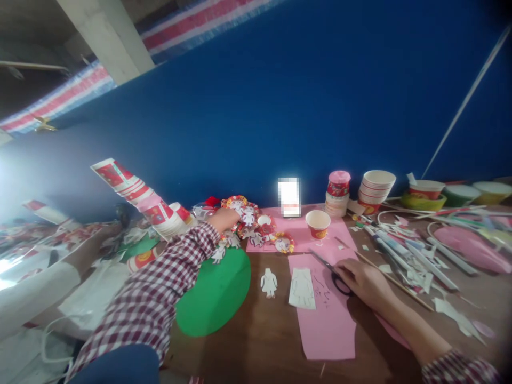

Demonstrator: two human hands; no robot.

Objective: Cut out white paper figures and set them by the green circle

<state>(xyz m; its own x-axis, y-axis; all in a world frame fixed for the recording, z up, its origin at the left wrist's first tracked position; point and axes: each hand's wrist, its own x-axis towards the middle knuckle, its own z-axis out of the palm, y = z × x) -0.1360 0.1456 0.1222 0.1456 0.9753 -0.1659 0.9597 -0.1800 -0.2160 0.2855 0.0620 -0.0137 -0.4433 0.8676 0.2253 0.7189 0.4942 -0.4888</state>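
Here's the white paper figure (269,284), flat on the brown table (264,341) — call that the middle of the dial. Out at three o'clock, just beside it, lies the white sheet (303,289) with a figure outlined on it, resting on pink paper (330,341). Further along three o'clock comes the right hand (366,281), fingers closed on the dark handles of the scissors (323,261), whose blades angle up towards ten o'clock over the pink.

Swing round to eleven o'clock: the left hand (225,220), arm stretched out in a checked sleeve (156,282), is right in at the pile of cut-outs (248,217). Its fingertips are hidden there, so I can't tell whether they grip anything.

At one o'clock a round yellow-and-red cut-out (284,243) lies near the pile, with a single paper cup (318,223) standing upright beyond. The green paper (216,298) sits at nine o'clock — and out at ten, a tall cup stack (138,193) leans well over. White scraps and sticks (412,256) litter two to three o'clock.
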